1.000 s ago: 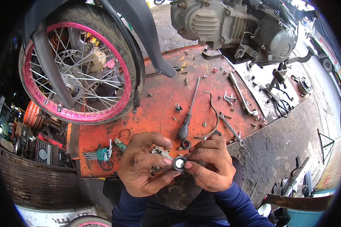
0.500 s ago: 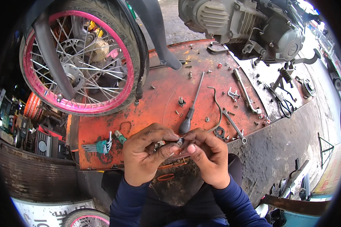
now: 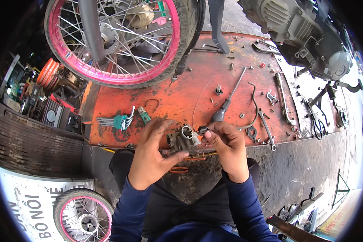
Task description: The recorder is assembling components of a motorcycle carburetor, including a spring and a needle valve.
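Note:
A grey metal carburetor point(image 3: 184, 139) sits at the near edge of the red bench, its round opening facing up. Beside it, my left hand point(image 3: 152, 155) is spread, thumb and fingers apart, with nothing visible in its grasp. Between thumb and fingertips, my right hand point(image 3: 229, 147) pinches a small black round cap point(image 3: 203, 130), just right of the carburetor's opening. Behind that hand lies a screwdriver point(image 3: 226, 105) with a dark handle. A combination wrench point(image 3: 267, 131) and a thin bent metal rod point(image 3: 253, 103) rest to its right.
A pink-rimmed motorcycle wheel point(image 3: 121, 78) overhangs the red bench point(image 3: 169, 101) at far left. A motorcycle engine point(image 3: 310, 40) hangs at far right. A hex key set point(image 3: 119, 121) lies left, a socket handle point(image 3: 284, 99) and pliers point(image 3: 316, 117) right, among several scattered bolts.
My hands have moved apart; the left has opened. The carburetor now shows between them, and the right hand holds the black cap alone. The whole view has shifted.

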The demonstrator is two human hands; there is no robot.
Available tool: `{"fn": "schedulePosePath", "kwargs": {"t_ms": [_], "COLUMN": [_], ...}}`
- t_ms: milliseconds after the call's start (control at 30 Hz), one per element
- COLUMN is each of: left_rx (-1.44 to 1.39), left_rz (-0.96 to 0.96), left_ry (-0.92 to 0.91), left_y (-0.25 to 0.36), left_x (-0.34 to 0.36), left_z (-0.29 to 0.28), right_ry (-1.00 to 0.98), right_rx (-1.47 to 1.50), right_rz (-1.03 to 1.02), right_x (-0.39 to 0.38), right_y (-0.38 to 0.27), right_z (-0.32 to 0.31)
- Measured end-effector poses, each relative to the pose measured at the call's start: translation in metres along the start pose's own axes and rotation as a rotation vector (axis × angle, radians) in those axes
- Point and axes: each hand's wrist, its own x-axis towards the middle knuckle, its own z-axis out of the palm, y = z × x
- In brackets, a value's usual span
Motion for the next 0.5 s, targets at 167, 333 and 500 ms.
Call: {"fn": "schedulePosePath", "kwargs": {"t_ms": [167, 333, 500], "left_rx": [0.319, 0.148, 0.032], "left_rz": [-0.073, -0.107, 0.002], "left_ry": [-0.192, -0.237, -0.203], "left_y": [-0.018, -0.034, -0.024], "left_x": [-0.012, 0.000, 0.029], "left_z": [0.010, 0.014, 0.011], "right_ry": [-0.002, -0.011, 0.073], "right_rx": [-0.032, 0.093, 0.453], "right_rz": [0.084, 0.146, 0.125], "right_x": [0.000, -0.002, 0.005], "right_y": [0.022, 0.043, 0.044], "right_z": [0.003, 0.002, -0.002]}}
